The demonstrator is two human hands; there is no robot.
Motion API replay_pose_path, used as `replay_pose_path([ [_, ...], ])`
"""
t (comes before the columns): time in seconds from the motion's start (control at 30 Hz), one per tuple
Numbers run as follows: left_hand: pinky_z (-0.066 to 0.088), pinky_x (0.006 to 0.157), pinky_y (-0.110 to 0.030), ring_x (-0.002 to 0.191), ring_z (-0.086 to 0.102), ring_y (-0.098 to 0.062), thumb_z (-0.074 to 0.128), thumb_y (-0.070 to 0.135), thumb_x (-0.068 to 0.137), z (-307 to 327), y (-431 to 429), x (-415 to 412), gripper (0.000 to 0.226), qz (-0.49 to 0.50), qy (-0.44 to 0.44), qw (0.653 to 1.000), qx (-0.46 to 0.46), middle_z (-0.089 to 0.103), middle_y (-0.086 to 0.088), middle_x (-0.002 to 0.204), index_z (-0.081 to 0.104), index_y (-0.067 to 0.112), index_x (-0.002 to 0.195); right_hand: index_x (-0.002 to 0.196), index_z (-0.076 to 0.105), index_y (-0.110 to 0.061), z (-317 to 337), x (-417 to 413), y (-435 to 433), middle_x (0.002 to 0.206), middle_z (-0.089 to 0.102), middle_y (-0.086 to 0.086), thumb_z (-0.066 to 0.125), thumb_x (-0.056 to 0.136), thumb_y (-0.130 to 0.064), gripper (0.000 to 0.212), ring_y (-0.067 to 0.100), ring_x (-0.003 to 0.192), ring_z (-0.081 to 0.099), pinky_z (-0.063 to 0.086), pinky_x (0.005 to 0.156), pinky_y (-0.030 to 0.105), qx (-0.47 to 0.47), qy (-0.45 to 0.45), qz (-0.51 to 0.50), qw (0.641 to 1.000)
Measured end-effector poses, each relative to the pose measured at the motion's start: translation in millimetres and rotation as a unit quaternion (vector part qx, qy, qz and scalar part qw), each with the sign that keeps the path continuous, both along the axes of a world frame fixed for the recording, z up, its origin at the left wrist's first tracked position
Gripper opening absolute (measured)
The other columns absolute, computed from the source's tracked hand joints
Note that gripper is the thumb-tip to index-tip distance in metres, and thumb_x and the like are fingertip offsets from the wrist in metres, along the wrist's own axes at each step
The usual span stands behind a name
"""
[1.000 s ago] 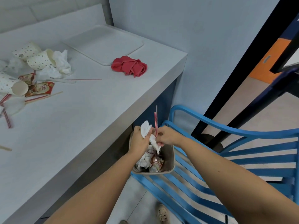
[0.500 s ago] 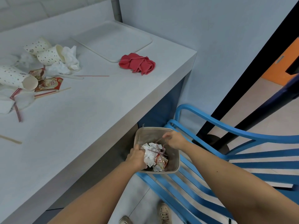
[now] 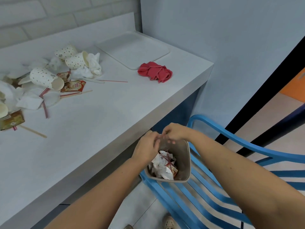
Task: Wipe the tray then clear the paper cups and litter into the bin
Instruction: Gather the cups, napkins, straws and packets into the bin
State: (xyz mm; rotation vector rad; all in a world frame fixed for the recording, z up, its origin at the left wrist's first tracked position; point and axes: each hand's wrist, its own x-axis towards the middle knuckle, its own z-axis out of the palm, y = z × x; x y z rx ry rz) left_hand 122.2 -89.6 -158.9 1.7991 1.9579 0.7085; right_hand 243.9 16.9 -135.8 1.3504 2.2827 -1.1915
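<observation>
Hovering over the bin [image 3: 188, 162] lower centre, left hand [image 3: 146, 147] and right hand [image 3: 175, 132] look empty, fingers loose, likely shedding scraps inside.

A blue slatted chair [image 3: 214, 200] stands beside the white counter [image 3: 99, 129].

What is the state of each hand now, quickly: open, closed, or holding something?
Left hand: open, holding nothing, above the bin.
Right hand: open, fingers loosely curled, nothing seen in it.
</observation>
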Motion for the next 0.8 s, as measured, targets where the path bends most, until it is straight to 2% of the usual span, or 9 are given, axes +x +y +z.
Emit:
replay_pose_path([
  [0.1,0.036,0.067,-0.014,0.075,0.051,-0.006,0.049,0.015,0.094,22.2,-2.7,-4.9,0.014,0.028,-0.041,0.994,0.097,0.06,0.003,0.087,0.063,0.012,0.096,0.09,0.064,-0.009,36.6,-19.2,0.8,0.058,0.057,0.0,0.051,0.09,-0.014,0.014,0.009,0.044,0.04,0.033,0.048,0.021,-0.011,0.014,0.07,0.997],
  [0.17,0.033,0.064,-0.009,0.067,0.046,0.001,0.05,0.012,0.093,37.3,-6.7,-11.4,0.013,0.055,-0.058,0.985,0.155,0.054,0.009,0.076,0.06,0.013,0.086,0.084,0.064,-0.011,60.1,-32.8,0.1,0.057,0.056,0.002,0.054,0.091,-0.021,0.015,0.009,0.041,0.035,0.029,0.045,0.021,-0.018,0.043,0.096,0.994],
  [0.3,0.037,0.068,-0.009,0.069,0.048,-0.004,0.047,0.011,0.093,60.4,-17.8,-36.4,0.014,0.119,-0.077,0.967,0.214,0.056,0.005,0.081,0.06,0.008,0.088,0.074,0.063,-0.017,95.8,-62.6,-5.1,0.053,0.054,0.0,0.059,0.089,-0.024,0.017,0.01,0.041,0.031,0.028,0.045,0.021,0.012,0.057,0.14,0.988],
  [0.43,0.037,0.067,-0.008,0.068,0.047,-0.005,0.047,0.008,0.094,72.9,-33.0,-68.4,0.012,0.183,-0.061,0.954,0.231,0.054,0.004,0.081,0.058,0.007,0.09,0.072,0.064,-0.019,113.0,-94.9,-16.5,0.053,0.051,0.001,0.06,0.089,-0.023,0.018,0.011,0.044,0.032,0.028,0.048,0.023,0.026,0.072,0.168,0.983],
  [0.57,0.036,0.066,-0.006,0.074,0.048,-0.009,0.046,0.01,0.094,80.1,-56.4,-104.7,0.01,0.25,-0.043,0.94,0.227,0.053,0.004,0.083,0.053,0.014,0.088,0.074,0.064,-0.013,119.6,-134.2,-35.4,0.05,0.049,-0.001,0.06,0.089,-0.022,0.018,0.011,0.044,0.031,0.027,0.049,0.023,0.041,0.096,0.192,0.976],
  [0.7,0.038,0.066,-0.015,0.075,0.049,-0.011,0.047,0.011,0.093,86.8,-88.2,-139.2,0.008,0.318,-0.03,0.921,0.224,0.055,0.002,0.086,0.053,0.014,0.09,0.08,0.065,-0.013,120.8,-178.2,-58.9,0.055,0.051,0.0,0.059,0.089,-0.021,0.013,0.013,0.051,0.038,0.03,0.052,0.023,0.049,0.116,0.218,0.968],
  [0.8,0.037,0.069,-0.019,0.08,0.05,-0.013,0.048,0.012,0.093,89.9,-109.4,-161.4,0.009,0.354,-0.009,0.913,0.202,0.054,-0.001,0.093,0.056,0.01,0.097,0.083,0.065,-0.015,120.5,-208.4,-76.7,0.064,0.055,0.003,0.058,0.089,-0.02,0.01,0.017,0.063,0.047,0.036,0.058,0.024,0.049,0.127,0.234,0.963],
])
